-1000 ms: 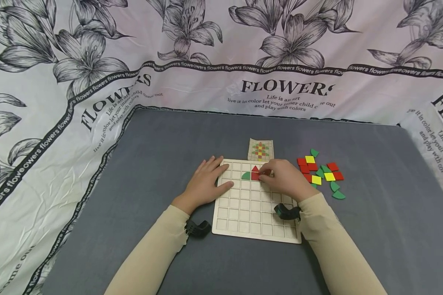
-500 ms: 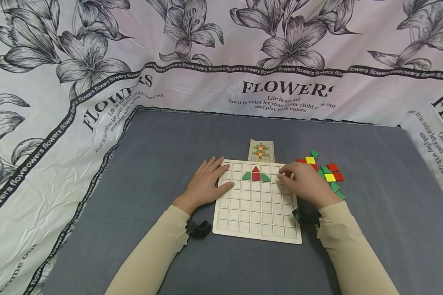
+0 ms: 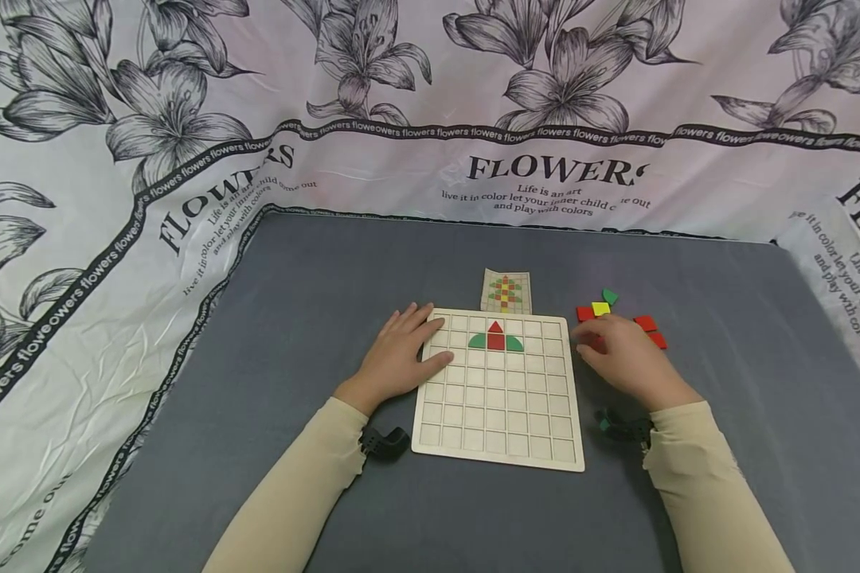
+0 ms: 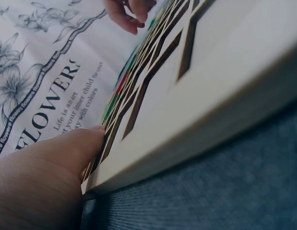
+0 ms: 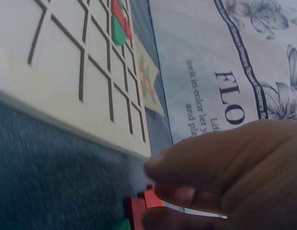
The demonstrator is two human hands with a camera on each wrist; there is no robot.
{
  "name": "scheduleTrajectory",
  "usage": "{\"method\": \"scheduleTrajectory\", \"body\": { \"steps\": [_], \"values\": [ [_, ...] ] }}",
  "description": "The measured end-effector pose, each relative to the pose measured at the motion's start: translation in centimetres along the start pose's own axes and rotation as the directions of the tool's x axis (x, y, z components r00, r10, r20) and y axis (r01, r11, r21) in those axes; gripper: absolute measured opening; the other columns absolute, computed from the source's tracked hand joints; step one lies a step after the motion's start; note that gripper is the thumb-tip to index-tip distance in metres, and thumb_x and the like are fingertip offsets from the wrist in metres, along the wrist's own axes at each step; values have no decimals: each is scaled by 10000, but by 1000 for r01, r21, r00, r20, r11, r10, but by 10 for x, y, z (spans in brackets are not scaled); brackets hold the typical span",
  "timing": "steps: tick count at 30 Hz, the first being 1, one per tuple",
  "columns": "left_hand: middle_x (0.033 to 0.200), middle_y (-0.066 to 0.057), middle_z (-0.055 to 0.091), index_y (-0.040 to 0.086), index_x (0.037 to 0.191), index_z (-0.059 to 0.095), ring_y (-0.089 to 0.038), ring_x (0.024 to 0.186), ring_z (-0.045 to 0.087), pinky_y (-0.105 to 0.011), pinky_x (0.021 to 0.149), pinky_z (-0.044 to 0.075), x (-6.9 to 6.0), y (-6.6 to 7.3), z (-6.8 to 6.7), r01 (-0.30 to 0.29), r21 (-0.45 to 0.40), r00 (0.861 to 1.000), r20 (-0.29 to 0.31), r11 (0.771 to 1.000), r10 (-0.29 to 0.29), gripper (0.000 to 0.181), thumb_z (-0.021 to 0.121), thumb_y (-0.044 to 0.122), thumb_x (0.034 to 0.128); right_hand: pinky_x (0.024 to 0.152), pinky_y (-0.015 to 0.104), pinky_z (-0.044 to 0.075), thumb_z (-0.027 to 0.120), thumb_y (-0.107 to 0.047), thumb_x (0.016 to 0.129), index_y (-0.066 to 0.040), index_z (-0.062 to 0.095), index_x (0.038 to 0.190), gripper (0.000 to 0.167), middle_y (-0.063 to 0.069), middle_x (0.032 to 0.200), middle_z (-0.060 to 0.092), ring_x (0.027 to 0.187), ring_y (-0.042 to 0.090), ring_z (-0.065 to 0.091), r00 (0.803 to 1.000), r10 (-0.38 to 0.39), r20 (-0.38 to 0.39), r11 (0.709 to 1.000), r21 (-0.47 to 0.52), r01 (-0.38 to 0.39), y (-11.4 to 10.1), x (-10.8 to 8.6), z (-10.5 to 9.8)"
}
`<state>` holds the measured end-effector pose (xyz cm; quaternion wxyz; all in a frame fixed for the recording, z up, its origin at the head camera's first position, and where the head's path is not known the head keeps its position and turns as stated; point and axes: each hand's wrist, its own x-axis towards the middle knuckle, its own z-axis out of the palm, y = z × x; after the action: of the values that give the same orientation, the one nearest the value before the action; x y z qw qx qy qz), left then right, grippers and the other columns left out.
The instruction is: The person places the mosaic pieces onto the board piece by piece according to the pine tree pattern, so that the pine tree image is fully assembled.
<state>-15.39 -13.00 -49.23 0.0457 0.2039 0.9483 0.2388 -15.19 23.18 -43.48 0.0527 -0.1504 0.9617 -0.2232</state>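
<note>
A pale wooden grid board (image 3: 498,446) lies on the grey table. My left hand (image 3: 394,358) rests on its left edge with fingers extended; in the left wrist view the thumb (image 4: 66,151) lies against the rim. Near the board's far edge sit a red triangle (image 3: 496,327), a red square (image 3: 496,342) below it, and green curved pieces on the left (image 3: 477,342) and right (image 3: 514,343). To the right of the board, my right hand (image 3: 634,358) hovers over loose tiles, fingers loosely bent. No piece shows between them. It hides part of the pile.
Behind the board lies a small pattern card (image 3: 506,292) with a coloured figure. Around the right hand are red tiles (image 3: 646,323), a yellow square (image 3: 600,309) and a green piece (image 3: 610,296). A flower-printed cloth (image 3: 387,171) borders the table's back and left.
My right hand has let go of a green curved piece beside the red square and moved right, off the board, to the loose tiles. The left hand has stayed in place.
</note>
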Motion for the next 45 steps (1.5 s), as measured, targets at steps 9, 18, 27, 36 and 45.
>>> {"method": "scheduleTrajectory", "body": {
  "steps": [9,18,27,36,45],
  "values": [
    [1743,-45,242,185,1624,438,-265,1632,130,-455,1335,40,0,-1,1,-4,-8,1000,3,1000,4,704,553,573,1048,863,546,548,677,31,908,25,752,1165,268,275,1206,664,1014,382,612,1000,-23,-12,1000,-22,23,15,-5,-7],
    [1742,-45,248,186,1622,443,-266,1631,137,-457,1335,49,0,-1,2,-5,-6,1000,1,1000,5,703,557,573,1045,892,618,529,674,33,895,46,741,1186,299,289,1177,645,1075,459,602,1000,2,14,1000,-24,-2,27,-9,-12],
    [1741,-50,249,177,1620,445,-273,1630,144,-467,1335,57,-1,-1,0,-11,-3,1000,-1,1000,11,702,555,570,1049,829,588,537,667,70,841,106,723,1146,312,303,1135,661,1011,447,609,999,25,46,999,-47,-23,32,-6,-15],
    [1736,-57,265,179,1614,457,-278,1628,154,-476,1334,71,-1,-2,0,-11,-3,1000,-12,1000,11,702,564,572,1042,837,622,555,703,19,887,118,728,1088,225,286,1046,703,971,448,647,995,67,72,997,-43,-64,35,-4,-18],
    [1738,-49,261,184,1618,452,-267,1628,153,-461,1335,64,0,-1,0,-6,-1,1000,-6,1000,6,702,563,571,1042,774,587,570,703,-93,900,53,731,1019,190,250,987,710,882,383,657,990,130,52,990,-55,-127,35,-8,-20]
  ]
}}
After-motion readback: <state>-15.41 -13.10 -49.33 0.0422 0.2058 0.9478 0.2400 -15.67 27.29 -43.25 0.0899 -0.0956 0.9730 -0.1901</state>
